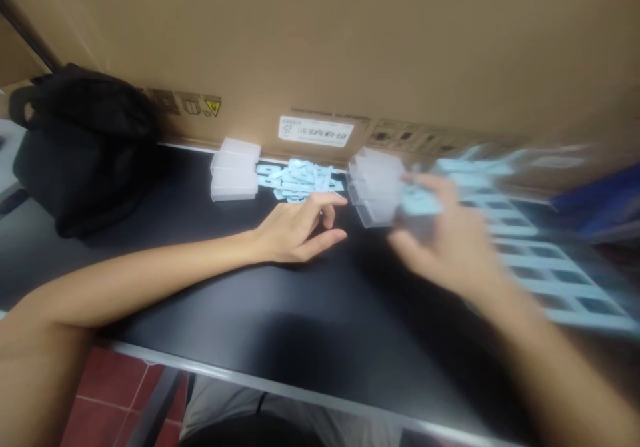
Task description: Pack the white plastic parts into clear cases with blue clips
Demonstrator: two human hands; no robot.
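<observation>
My left hand (303, 227) rests at the middle of the black table (240, 300), thumb and forefinger apart, holding nothing. Just behind it lies a pile of light blue flat pieces (305, 177). My right hand (445, 227), smeared by motion, grips a light blue piece (420, 199) between thumb and fingers; a darker part shows below it, too blurred to make out. Left of that hand stand clear plastic boxes (375, 184) in an overlapping row. More translucent boxes (235, 170) sit left of the pile. Light blue frames with rectangular openings (545, 250) lie at the right.
A large cardboard box (320, 47) with a white label walls off the table's back. A black bag (90, 147) sits at the left. At the far right is a blurred blue object (600, 200). The table's metal front edge (280, 394) runs near my lap.
</observation>
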